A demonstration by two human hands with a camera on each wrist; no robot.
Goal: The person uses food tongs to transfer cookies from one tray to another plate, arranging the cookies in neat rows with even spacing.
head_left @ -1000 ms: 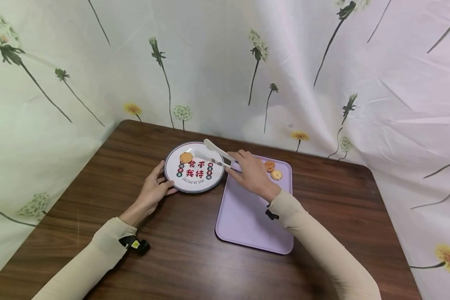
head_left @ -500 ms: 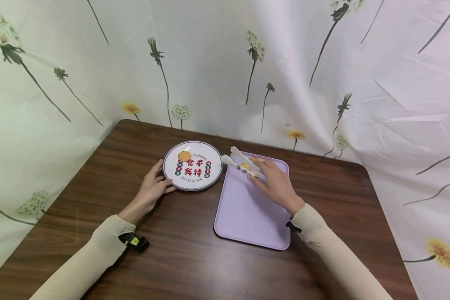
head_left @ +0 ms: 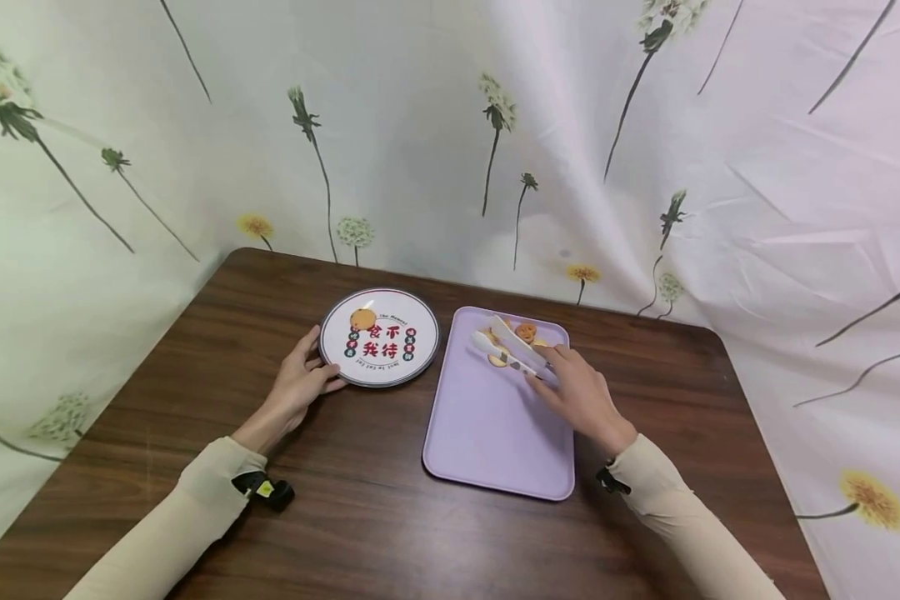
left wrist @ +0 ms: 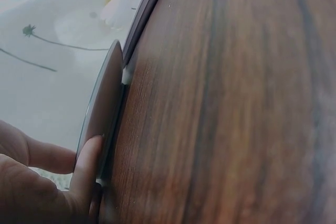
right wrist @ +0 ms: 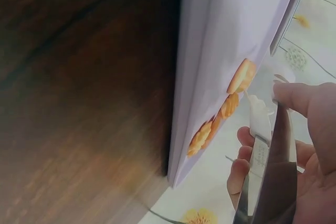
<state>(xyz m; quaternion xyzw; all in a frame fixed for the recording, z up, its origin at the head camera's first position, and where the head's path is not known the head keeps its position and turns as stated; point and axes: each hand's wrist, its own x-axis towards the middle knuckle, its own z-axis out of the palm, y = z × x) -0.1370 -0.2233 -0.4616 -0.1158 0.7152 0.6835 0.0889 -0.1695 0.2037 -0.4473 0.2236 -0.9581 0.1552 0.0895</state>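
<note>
Dandelion-print cloth backs the tabletop; right of centre, your right fingers pinch tongs, apparently screening some cookies; your left fingers pinch the plate.

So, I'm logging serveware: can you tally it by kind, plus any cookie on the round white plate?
Purple rectangular tray: 1
Round white plate with red lettering: 1 in plain view
White two-armed tongs: 1
Round golden cookie on that plate: 1
Total: 4
</note>
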